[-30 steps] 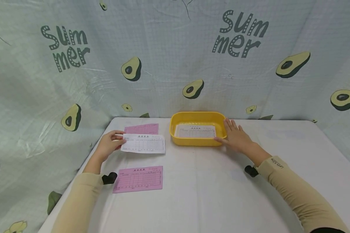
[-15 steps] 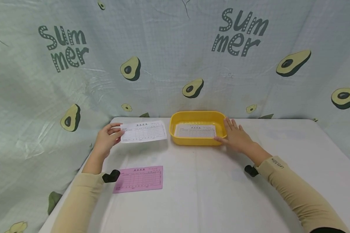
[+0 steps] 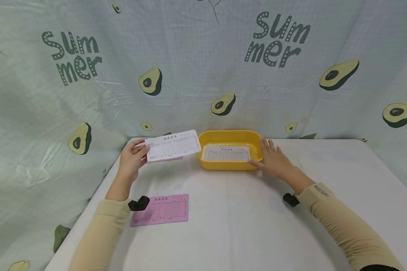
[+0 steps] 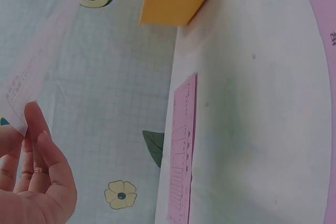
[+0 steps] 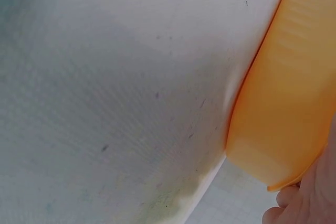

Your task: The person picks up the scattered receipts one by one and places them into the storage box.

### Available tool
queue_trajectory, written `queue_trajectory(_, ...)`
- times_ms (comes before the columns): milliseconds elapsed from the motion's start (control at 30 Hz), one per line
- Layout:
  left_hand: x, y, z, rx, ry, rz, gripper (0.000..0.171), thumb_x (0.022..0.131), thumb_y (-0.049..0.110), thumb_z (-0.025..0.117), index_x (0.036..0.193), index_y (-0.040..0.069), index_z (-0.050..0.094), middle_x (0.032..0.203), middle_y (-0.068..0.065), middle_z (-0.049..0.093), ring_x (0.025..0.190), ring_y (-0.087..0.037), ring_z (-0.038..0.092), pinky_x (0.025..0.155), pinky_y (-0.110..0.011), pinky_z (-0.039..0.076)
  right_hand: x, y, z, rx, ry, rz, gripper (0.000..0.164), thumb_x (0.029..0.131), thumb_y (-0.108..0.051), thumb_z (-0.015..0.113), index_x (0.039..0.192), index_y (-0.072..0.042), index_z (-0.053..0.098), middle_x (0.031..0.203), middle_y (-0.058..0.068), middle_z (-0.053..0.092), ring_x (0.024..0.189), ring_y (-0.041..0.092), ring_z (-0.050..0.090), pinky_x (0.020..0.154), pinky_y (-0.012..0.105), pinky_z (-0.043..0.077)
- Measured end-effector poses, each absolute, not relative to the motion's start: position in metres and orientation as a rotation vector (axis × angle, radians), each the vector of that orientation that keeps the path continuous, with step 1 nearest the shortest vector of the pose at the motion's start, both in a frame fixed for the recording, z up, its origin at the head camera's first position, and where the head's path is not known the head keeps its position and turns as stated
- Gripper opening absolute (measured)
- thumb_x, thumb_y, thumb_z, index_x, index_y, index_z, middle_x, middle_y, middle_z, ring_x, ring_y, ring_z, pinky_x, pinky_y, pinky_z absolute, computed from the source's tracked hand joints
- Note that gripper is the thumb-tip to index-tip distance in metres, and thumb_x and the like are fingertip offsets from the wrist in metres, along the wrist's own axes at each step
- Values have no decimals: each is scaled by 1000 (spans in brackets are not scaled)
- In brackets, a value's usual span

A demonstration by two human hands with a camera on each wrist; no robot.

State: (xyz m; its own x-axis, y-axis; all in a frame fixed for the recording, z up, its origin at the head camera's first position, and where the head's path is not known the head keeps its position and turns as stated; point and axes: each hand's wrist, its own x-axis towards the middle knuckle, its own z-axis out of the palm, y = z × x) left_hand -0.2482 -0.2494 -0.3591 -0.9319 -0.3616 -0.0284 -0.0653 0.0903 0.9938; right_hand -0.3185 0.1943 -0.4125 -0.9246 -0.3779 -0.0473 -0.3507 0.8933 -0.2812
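Note:
My left hand (image 3: 133, 158) pinches a white printed form slip (image 3: 173, 145) by its left end, between thumb and fingers. The slip is raised and tilted, its right end overlapping the left rim of a yellow plastic basin (image 3: 220, 165) in the head view. Inside that basin lie white form slips (image 3: 226, 153). Against the basin's right side rests my right hand (image 3: 274, 160), fingers straight and spread, thumb at the front rim. Under the raised slip, a pink form slip (image 4: 182, 145) lies on the table, mostly hidden in the head view.
Another pink form slip (image 3: 162, 210) lies nearer on the white-covered table (image 3: 257, 226), partly behind the black left wrist camera (image 3: 139, 203). A curtain (image 3: 186, 75) printed with avocados hangs directly behind the table's back edge and along the left.
My left hand has lifted the white slip up and away, then rightward to the basin's left rim. The far pink slip is now largely covered from view. My right hand has stayed in place.

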Motion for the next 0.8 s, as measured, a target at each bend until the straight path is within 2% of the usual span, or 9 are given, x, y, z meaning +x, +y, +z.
queue_trajectory(500, -262, -224, -365, 368, -2072, -2073, 41, 106, 6, 56, 146, 3, 48, 113, -6, 59, 89, -12, 61, 70, -18, 53, -318, 196, -415, -558, 2941, -435, 109, 100, -68, 46, 159, 10, -3, 167, 28, -5, 153, 47, -4, 121, 61, 2)
queue_trajectory(800, -277, -200, -374, 397, -2108, -2085, 41, 105, 7, 57, 146, 5, 51, 126, -13, 60, 94, -16, 61, 72, -18, 53, -318, 196, -414, -533, 2939, -426, 110, 99, -71, 43, 160, 8, -6, 168, 26, -6, 154, 44, -6, 122, 60, 1)
